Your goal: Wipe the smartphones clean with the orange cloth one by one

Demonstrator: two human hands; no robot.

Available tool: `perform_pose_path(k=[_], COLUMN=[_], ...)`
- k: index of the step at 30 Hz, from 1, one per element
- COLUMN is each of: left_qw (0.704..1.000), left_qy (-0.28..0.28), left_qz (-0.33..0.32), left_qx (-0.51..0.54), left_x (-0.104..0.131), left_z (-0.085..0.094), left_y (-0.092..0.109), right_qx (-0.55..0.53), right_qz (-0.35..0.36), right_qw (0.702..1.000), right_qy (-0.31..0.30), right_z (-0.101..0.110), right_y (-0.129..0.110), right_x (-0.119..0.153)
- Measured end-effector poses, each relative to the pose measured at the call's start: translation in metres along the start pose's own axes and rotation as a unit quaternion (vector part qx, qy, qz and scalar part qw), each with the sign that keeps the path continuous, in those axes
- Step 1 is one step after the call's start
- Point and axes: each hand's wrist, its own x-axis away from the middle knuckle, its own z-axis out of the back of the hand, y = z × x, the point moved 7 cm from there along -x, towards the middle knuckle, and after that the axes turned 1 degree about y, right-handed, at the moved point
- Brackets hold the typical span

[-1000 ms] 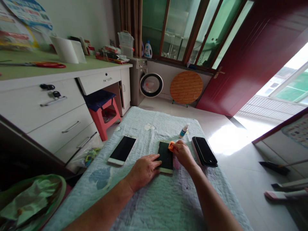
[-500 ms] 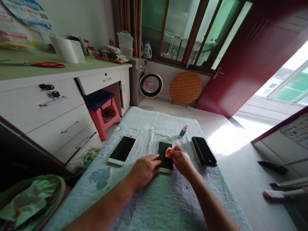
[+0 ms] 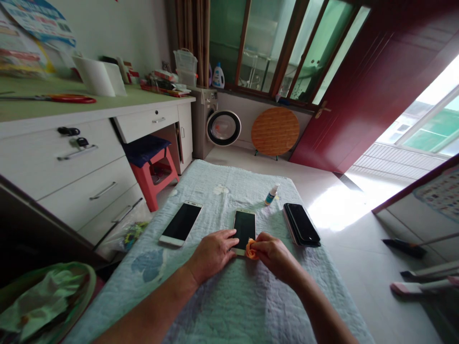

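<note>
A phone with a dark screen (image 3: 244, 226) lies face up on the quilted cloth (image 3: 215, 306). My left hand (image 3: 214, 251) rests at its left edge, fingers spread and fingertips touching it. Pinched in my right hand (image 3: 270, 251) is an orange cloth (image 3: 251, 249), which touches the phone's lower right corner. To the left lies a white-framed phone (image 3: 181, 223), its screen dark. On the right are stacked dark phones (image 3: 302, 224). A small spray bottle (image 3: 272, 195) stands upright behind my right hand.
Left of the covered table are white drawers (image 3: 86, 162), a red stool (image 3: 154, 177) and a bin (image 3: 91, 282). A washing machine (image 3: 204, 122) with its door open and a round wooden board (image 3: 275, 131) stand beyond the far edge.
My right hand has moved the orange cloth down the phone, from the screen's right side to the lower right corner. My left hand has stayed at the left edge.
</note>
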Motion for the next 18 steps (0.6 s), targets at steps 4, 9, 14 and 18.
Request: perform_pose_path(k=[4, 9, 14, 18], left_qw=[1.000, 1.000, 1.000, 0.999], left_qy=[-0.012, -0.014, -0.003, -0.005], left_qz=[0.002, -0.002, -0.007, -0.007], left_qx=[0.005, 0.017, 0.021, 0.031], left_x=[-0.001, -0.002, -0.002, -0.002], left_z=[0.002, 0.002, 0.000, -0.001], left_y=[0.001, 0.001, -0.002, -0.004], right_qx=[0.041, 0.105, 0.155, 0.165], right_qz=[-0.016, -0.059, -0.104, -0.093], right_qw=[0.998, 0.988, 0.973, 0.972], right_qy=[0.044, 0.098, 0.133, 0.139], right_z=[0.008, 0.014, 0.014, 0.001], right_y=[0.020, 0.046, 0.048, 0.039], right_x=[-0.022, -0.058, -0.083, -0.097])
